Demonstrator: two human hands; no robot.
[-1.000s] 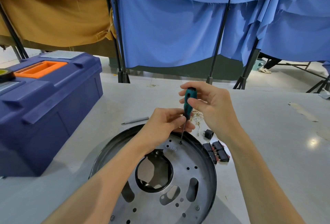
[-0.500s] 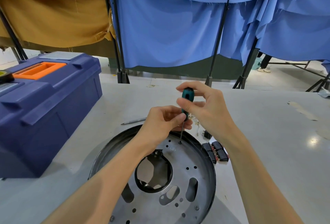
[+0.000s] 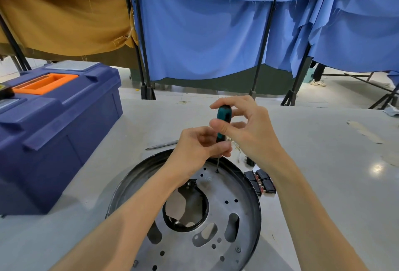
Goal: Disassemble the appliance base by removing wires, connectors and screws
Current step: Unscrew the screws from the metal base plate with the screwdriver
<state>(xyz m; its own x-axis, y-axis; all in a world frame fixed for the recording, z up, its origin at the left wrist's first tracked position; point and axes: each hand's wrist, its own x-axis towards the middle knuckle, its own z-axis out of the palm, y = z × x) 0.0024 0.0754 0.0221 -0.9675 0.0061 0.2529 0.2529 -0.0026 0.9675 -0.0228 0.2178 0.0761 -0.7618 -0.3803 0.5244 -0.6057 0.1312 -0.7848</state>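
One toolbox (image 3: pixel 54 132) stood at the table's (image 3: pixel 323 162) left edge, one round base (image 3: pixel 233 212) at its near edge. The right hand (image 3: pixel 248 130) pinched the one screwdriver's (image 3: pixel 223 117) handle, the left hand (image 3: pixel 194 147) its shaft, tip on the base. Four connectors (image 3: pixel 262 181) lay just beside the base's right rim.

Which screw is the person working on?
The screw at the plate's far edge, right under the screwdriver tip. The near-rim screw has no tool on it.
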